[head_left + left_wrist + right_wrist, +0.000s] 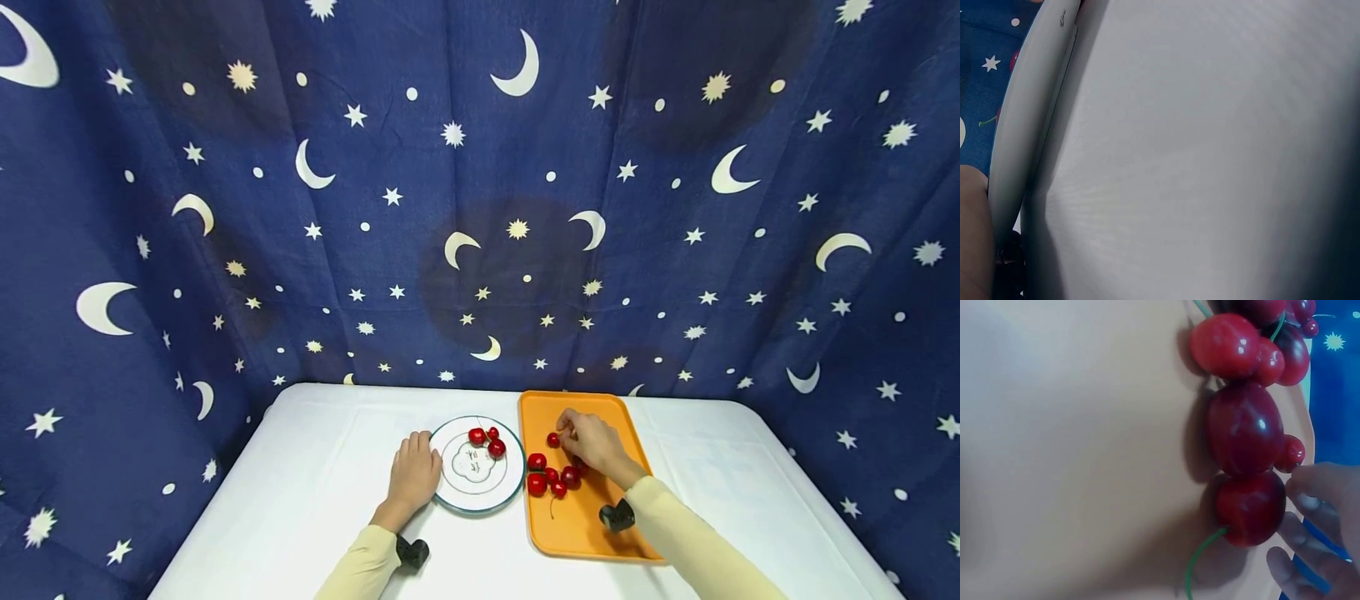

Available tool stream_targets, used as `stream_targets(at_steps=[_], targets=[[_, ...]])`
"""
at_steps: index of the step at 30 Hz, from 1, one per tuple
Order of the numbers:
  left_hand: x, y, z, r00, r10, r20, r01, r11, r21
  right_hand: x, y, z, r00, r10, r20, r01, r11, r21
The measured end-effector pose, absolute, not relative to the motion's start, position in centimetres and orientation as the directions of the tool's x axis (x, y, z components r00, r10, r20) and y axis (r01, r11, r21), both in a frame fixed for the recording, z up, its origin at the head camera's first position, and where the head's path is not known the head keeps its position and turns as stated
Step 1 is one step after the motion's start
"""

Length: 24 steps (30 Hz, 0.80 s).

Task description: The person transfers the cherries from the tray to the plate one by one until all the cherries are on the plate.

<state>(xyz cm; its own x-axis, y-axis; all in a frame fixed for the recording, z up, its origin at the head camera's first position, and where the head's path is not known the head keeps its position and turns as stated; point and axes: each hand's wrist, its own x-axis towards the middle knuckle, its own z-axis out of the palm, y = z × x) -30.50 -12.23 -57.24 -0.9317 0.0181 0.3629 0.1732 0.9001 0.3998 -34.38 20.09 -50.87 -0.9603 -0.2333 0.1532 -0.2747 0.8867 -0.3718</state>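
Note:
In the head view my left hand (416, 475) rests on the table at the left rim of a white plate (457, 497), its fingers lying fairly straight. Three red cherries (496, 448) sit towards the back of that plate. Over the orange tray (577, 533), my right hand (592, 442) pinches a small cherry (553, 439) by its stem, between thumb and index finger. The right wrist view shows this small cherry (1291, 454) at the fingertips, partly behind larger dark cherries (1245, 428). Part of the left hand (974, 231) appears beside the plate's edge (1035, 112).
Several more cherries (537, 483) lie clustered on the left half of the tray, some with green stems. The tray stands right of the plate on a white-covered table (300, 483). A blue curtain (405, 267) with moons and stars hangs behind and at both sides.

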Motion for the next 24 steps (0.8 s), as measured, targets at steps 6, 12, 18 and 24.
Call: stream_targets(at_steps=[6,12,18,24], targets=[[-30.6,-12.3,-57.3,-0.928,0.011,0.373,0.176,0.894,0.412,-34.6,19.8,-50.3,-0.953,-0.234,0.195,-0.290,0.893,-0.345],[-30.6,-12.3,-57.5,-0.934,0.014,0.358,0.175,0.891,0.419,-34.8,19.0,-50.2,-0.943,-0.223,0.247,-0.302,0.887,-0.351],[-30.7,-12.2,-57.6,-0.934,0.010,0.358,0.173,0.888,0.427,-34.8,17.8,-50.0,-0.900,-0.271,0.341,-0.386,0.860,-0.333],[-30.8,-12.2,-57.9,-0.924,0.012,0.381,0.189,0.883,0.430,-34.8,16.7,-50.2,-0.853,-0.348,0.388,-0.491,0.788,-0.372]])
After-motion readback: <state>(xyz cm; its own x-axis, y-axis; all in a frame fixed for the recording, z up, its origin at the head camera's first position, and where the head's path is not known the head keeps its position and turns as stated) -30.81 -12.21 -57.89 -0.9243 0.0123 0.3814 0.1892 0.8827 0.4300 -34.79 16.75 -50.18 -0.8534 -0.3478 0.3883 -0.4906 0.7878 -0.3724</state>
